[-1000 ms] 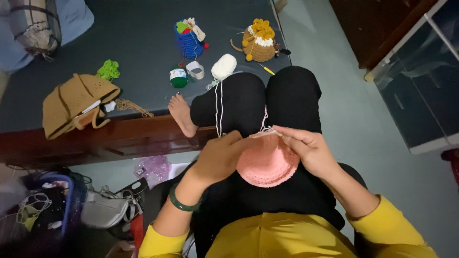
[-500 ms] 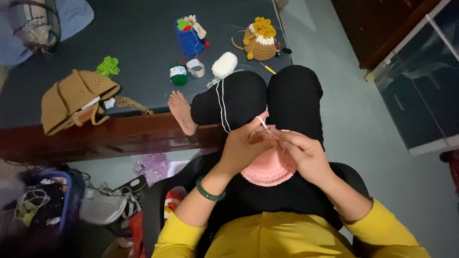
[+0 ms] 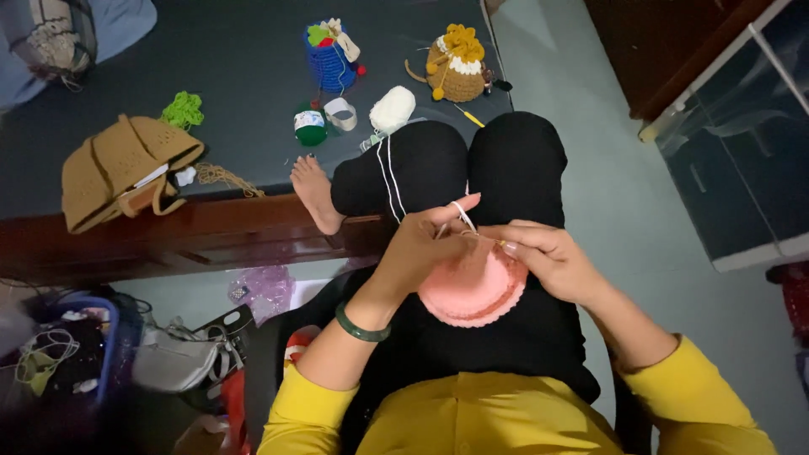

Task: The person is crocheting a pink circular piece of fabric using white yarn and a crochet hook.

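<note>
A round pink crochet piece (image 3: 474, 291) lies on my lap over black trousers. My left hand (image 3: 425, 244) grips its upper edge, with a white yarn strand looped over the raised forefinger. My right hand (image 3: 548, 257) holds a thin crochet hook (image 3: 493, 242) whose tip meets the piece's rim between both hands. The white strand runs up over my knee to a white yarn ball (image 3: 393, 109) on the dark mat. A green bangle (image 3: 361, 327) sits on my left wrist.
On the dark mat (image 3: 244, 76) lie a tan crochet bag (image 3: 122, 168), green yarn (image 3: 183, 109), a blue crochet basket (image 3: 329, 57), a brown crochet pouch with yellow flower (image 3: 455, 63) and a small green jar (image 3: 309, 125). A wooden edge (image 3: 168, 236) runs below; clutter sits lower left.
The view has shifted slightly. My left hand rose over the pink piece and lifted its forefinger with the yarn; my right hand stayed at the rim with the hook.
</note>
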